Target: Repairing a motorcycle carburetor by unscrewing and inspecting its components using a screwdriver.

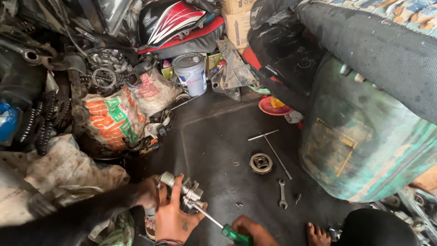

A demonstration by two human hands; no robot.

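Left hand (170, 218) wrapped around a small metal assembly (186, 189), fingers splayed over its body, held just above the dark floor (218, 136). Right hand (252, 230) clenched on the green handle of a screwdriver (214, 219); its tip sits against the assembly. A second arm (91, 209) reaches in from the left and touches the part.

Nearby on the floor: 1 round pulley-like part (261, 162), 1 open-ended spanner (282, 193), 1 T-handle wrench (273, 148), all well apart from the hands.

Risk, judged: the blade could slip off the greasy metal toward the left palm, since the part is hand-held only.
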